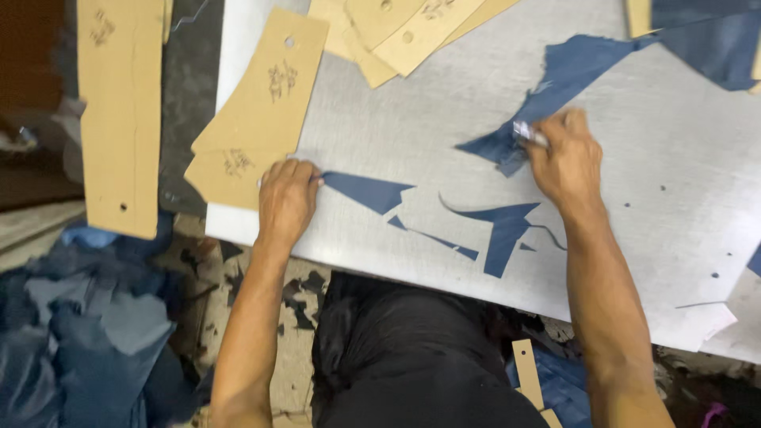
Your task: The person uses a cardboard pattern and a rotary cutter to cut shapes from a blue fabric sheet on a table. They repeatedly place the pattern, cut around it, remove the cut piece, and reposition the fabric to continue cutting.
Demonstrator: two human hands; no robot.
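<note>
Two hands are working on the desk (697, 206): left hand (287, 200) lying flat beside a cardboard pattern (261, 111), right hand (564, 158) gripping a small tool (529, 133) against blue fabric (555, 87); several cut scraps (499, 226) are lying between them.

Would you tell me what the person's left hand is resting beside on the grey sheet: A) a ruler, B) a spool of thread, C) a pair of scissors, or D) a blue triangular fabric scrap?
D: the left hand lies flat on the grey sheet with its fingertips at the blunt end of a blue triangular fabric scrap.
</note>
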